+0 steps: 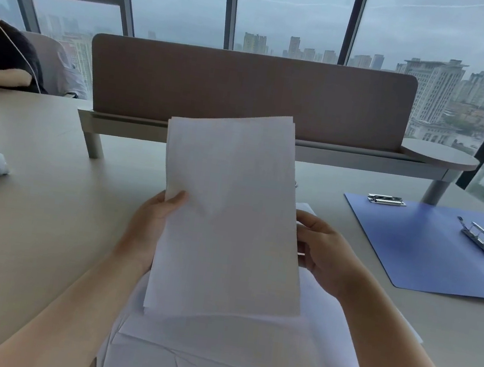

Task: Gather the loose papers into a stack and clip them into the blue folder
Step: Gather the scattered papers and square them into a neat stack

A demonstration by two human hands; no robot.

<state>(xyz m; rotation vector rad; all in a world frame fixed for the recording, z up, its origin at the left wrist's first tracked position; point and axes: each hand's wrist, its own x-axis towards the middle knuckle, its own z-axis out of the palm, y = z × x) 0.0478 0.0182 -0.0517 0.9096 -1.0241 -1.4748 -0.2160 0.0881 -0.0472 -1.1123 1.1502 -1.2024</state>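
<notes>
Blue folder (pixel 446 256) is cut off at the right frame edge, so its full extent isn't visible; it lies open on the table (pixel 45 219) with two metal clips (pixel 481 241) on it. The loose sheets (pixel 242 362) near the bottom edge are partly covered by the held stack and both forearms. Paper stack (pixel 230 212) is held upright above them, tilted slightly. Left hand (pixel 148 232) grips its left edge, thumb on the front, other fingers hidden behind. Right hand (pixel 323 255) is curled at the right edge, fingertips hidden behind the paper. Folder sits well apart, right of the right hand.
</notes>
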